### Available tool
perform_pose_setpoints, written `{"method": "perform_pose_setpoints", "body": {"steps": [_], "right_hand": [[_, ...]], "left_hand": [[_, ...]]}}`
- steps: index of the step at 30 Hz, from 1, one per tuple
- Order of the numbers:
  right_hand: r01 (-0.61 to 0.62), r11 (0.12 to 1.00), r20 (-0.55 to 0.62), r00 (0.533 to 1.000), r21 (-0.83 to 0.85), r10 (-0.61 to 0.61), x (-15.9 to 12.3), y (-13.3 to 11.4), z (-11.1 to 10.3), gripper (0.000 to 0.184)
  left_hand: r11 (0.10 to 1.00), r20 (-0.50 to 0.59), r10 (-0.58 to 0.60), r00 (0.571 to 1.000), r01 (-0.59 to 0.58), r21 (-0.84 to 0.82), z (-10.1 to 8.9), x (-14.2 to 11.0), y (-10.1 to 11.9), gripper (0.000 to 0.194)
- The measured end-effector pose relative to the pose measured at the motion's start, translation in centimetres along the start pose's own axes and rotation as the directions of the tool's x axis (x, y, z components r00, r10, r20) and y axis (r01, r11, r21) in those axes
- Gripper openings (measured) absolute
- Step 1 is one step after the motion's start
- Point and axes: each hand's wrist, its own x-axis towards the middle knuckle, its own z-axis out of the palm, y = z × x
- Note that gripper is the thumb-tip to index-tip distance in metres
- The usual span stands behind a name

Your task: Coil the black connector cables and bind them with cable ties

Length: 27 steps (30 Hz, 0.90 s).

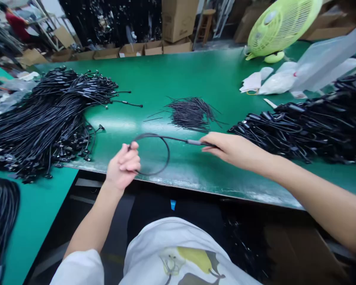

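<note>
A black cable (167, 152) is held up between my hands, bent into a round loop near the left one. My left hand (125, 166) is closed around the cable at the loop's left side. Further right, my right hand (222, 145) pinches the cable close to a grey sleeve (193, 142) on it; the cable's end is hidden in those fingers. Just behind the cable lies a pile of thin black cable ties (190, 113) on the green table (154, 79).
A large heap of black cables (47, 111) covers the left, with another bundle (1, 213) at the near left. Coiled cables (302, 126) are piled at right. Behind them are plastic bags (311, 71) and a green fan (281, 27). Cardboard boxes (178, 19) stand beyond the table.
</note>
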Motion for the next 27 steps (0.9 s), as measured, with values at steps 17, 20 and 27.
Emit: {"method": "perform_pose_setpoints", "body": {"steps": [17,20,27], "right_hand": [[-0.324,0.807,-0.542,0.840,-0.493,0.007,-6.2,-0.5,-2.5,0.030],[-0.313,0.830,-0.457,0.886,-0.461,0.080,-6.0,1.4,-1.8,0.032],[0.215,0.936,-0.241,0.928,-0.278,-0.285,-5.9,-3.6,1.2,0.026]], "left_hand": [[0.975,-0.094,-0.119,0.988,0.134,0.178,-0.9,-0.9,0.5,0.023],[0.987,-0.036,-0.044,0.998,0.049,0.153,-0.9,-2.5,1.7,0.018],[0.848,-0.134,0.262,0.956,-0.162,0.504,0.9,-0.8,-0.9,0.019]]}}
